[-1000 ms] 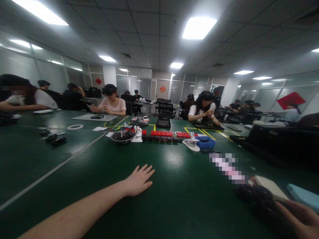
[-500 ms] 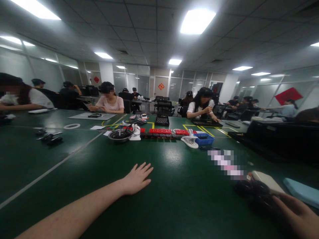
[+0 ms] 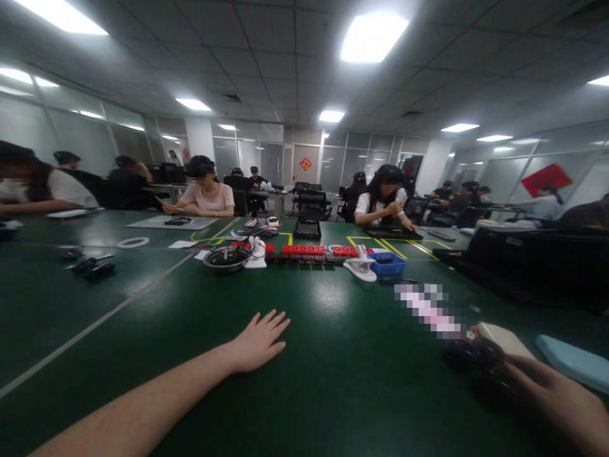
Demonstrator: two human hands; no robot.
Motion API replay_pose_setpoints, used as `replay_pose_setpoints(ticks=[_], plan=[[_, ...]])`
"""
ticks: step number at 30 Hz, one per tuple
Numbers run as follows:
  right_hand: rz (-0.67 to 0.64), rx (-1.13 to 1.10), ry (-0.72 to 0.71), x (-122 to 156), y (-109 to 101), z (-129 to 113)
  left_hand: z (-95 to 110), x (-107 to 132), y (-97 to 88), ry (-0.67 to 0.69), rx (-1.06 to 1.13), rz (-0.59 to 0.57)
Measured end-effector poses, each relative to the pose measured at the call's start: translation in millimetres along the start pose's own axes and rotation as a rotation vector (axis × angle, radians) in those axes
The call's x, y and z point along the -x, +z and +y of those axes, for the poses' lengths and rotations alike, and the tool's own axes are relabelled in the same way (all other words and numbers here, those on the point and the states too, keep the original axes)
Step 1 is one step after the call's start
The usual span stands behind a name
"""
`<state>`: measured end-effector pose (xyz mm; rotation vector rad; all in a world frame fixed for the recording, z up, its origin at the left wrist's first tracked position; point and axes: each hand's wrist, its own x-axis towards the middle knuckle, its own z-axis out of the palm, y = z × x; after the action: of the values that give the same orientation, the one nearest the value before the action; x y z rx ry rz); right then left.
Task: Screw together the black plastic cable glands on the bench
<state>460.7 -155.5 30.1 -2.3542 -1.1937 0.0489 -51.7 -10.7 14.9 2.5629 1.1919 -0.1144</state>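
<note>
My left hand (image 3: 258,343) lies flat on the green tabletop (image 3: 333,381), palm down with the fingers spread, and holds nothing. At the lower right, my right hand (image 3: 554,387) is closed on a black glossy object with several rounded parts (image 3: 480,358); its exact kind is too dark to tell. The fingers of that hand are partly hidden behind the object. Just beyond it lies a cream-coloured flat case (image 3: 507,341). A light blue flat case (image 3: 573,362) rests to the right of it.
Across the middle stand a round bowl with black cables (image 3: 226,258), red power strips (image 3: 303,249), white clips (image 3: 360,265) and a blue bin (image 3: 387,262). Black items (image 3: 95,266) lie at the left. Large black cases (image 3: 528,266) stand right. Co-workers sit across the table.
The view has shifted slightly. My left hand stays flat on the table, and my right hand keeps hold of the black object in nearly the same place.
</note>
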Motion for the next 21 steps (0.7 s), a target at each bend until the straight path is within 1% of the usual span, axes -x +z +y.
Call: replay_pose_setpoints(ticks=[1,2,6,13,17,19,21], plan=[[-0.076,-0.064,0.059,-1.2,-0.1,1.7,0.1,0.0,-0.1,-0.004,-0.001,-0.002],[-0.111,-0.106,0.101,-2.3,0.0,3.7,0.0,0.0,-0.2,-0.006,-0.001,-0.004],[-0.066,-0.153,0.157,-1.8,1.4,8.8,-1.2,-0.2,0.0,0.012,0.002,0.000],[0.028,-0.126,0.153,8.7,0.6,0.8,-1.9,0.3,0.9,0.015,0.007,0.006],[0.012,-0.129,0.221,10.8,-0.6,-2.0,-2.5,0.5,0.8,0.012,0.007,0.002],[0.000,-0.128,0.194,10.9,0.9,-2.6,-2.1,0.3,0.4,0.006,0.004,0.000],[-0.007,-0.124,0.135,11.5,3.5,-3.6,-0.9,0.2,-0.1,-0.001,-0.003,-0.002]])
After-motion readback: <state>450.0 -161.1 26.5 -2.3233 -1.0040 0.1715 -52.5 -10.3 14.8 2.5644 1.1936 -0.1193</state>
